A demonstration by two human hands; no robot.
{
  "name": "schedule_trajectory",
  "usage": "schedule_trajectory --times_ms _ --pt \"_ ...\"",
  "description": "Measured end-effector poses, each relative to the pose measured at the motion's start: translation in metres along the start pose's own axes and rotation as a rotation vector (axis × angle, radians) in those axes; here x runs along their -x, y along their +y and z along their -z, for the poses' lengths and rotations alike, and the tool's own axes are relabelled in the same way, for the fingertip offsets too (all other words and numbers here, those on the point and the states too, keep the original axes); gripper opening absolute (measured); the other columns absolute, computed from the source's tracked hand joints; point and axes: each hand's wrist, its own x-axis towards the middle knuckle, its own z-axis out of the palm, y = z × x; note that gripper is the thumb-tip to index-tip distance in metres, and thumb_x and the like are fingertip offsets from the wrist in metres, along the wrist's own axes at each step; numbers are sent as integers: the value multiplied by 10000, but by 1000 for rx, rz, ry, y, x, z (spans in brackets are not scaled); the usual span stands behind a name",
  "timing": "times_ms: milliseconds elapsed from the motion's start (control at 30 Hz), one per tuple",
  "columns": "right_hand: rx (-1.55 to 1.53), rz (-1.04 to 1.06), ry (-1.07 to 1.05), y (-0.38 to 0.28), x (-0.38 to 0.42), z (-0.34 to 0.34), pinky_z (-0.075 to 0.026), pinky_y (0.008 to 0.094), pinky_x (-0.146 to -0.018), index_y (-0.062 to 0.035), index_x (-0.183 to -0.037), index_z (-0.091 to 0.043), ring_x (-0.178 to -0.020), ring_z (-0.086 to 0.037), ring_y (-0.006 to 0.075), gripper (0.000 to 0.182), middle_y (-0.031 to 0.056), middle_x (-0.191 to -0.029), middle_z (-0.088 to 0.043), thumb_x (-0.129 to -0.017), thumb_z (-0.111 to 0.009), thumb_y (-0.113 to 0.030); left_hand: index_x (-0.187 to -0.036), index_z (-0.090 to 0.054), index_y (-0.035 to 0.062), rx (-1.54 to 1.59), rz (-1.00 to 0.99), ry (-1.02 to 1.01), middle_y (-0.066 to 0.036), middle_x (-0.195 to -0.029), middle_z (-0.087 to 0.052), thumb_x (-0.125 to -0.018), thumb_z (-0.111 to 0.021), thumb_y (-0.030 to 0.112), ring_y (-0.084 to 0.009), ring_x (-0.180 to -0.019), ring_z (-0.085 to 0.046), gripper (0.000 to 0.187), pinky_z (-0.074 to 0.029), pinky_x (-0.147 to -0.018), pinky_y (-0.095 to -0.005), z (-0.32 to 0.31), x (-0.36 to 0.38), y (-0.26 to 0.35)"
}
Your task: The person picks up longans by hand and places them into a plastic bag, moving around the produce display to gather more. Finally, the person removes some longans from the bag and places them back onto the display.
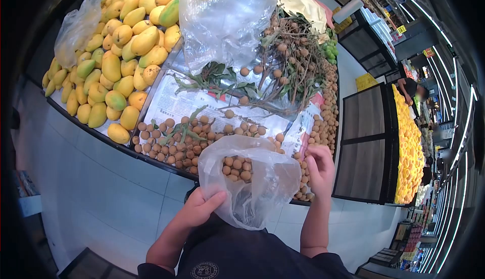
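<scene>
My left hand (199, 207) is closed on the near left side of a thin, clear plastic bag (270, 178), thumb on top. The bag hangs with its mouth spread at the front edge of the fruit stand. Several brown longans (236, 168) show within the bag's outline. On the right, my right hand (321, 165) is bent over the longans (304, 170) along the stand's edge, thumb and fingers drawn together. What its fingertips hold is hidden. Left of the bag lie more loose longans (177, 145), some with leaves, beside newspaper (182, 99).
Yellow mangoes (113, 67) fill the left bin. A large plastic bag (227, 19) and a heap of longan branches (295, 57) lie at the back. Another stand with yellow fruit (408, 153) is on the right, a person (408, 88) beyond it. Tiled floor (111, 178) runs alongside.
</scene>
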Motion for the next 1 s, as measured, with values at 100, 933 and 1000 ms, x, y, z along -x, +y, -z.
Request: schedule_trajectory --times_ms 100,933,1000 --pt "110 -376 -38 44 -19 -24 -483 317 -763 -46 -1165 -600 -905 -573 235 329 134 -1043 -576 -874 -659 -186 -1028 -643 -1 -47 -41 -47 -1 -911 -635 -990 -510 186 -80 -847 -564 232 -458 -774 -255 -8 2 4" --pt "-80 -575 -273 163 -19 -44 -386 233 -481 -85 -1092 -463 -552 -523 80 325 26 -692 -596 -861 -691 -95 -1103 -615 -8 4 -86 -76 -12 -983 -633 -1021 -483 240 -78 -912 -556 293 -462 -832 -274 -18 12 -15" --pt "-107 -501 -153 168 -13 -44 -391 218 -509 -85 -1105 -427 -588 -521 77 331 32 -761 -600 -878 -667 -73 -1121 -615 -13 -18 -81 -101 -13 -1005 -634 -1023 -483 244 -87 -935 -558 305 -459 -854 -279 -16 12 -13"
